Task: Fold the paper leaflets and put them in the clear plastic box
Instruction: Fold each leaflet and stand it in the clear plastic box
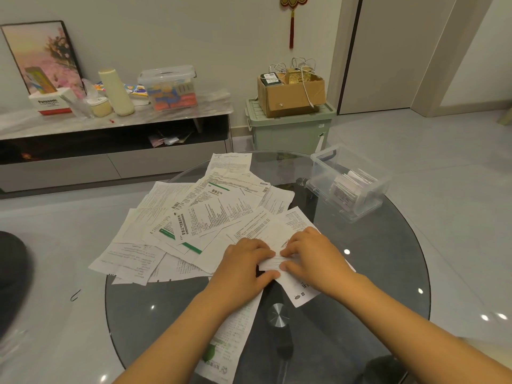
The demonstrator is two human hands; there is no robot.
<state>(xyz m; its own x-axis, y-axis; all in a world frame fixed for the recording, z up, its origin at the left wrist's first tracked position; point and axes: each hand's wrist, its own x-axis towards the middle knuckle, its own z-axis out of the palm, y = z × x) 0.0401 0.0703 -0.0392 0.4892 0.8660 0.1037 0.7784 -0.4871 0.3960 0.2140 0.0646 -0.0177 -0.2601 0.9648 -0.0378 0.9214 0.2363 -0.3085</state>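
Observation:
A small folded white leaflet (pixel 273 264) sits between both hands above the round glass table (pixel 374 273). My left hand (pixel 243 268) pinches its left end with thumb under and fingers on top. My right hand (pixel 310 259) pinches its right end the same way. Several unfolded printed leaflets (pixel 205 212) lie spread in a loose pile across the table's left and middle. The clear plastic box (pixel 371 199) stands open at the table's far right with folded leaflets (pixel 346 189) standing inside it.
A long leaflet (pixel 230 339) hangs off the table's near edge under my left forearm. Beyond the table stand a low cabinet (pixel 110 126) with boxes and bottles, and a green bin (pixel 288 128) carrying a cardboard box. A dark object lies at the left edge.

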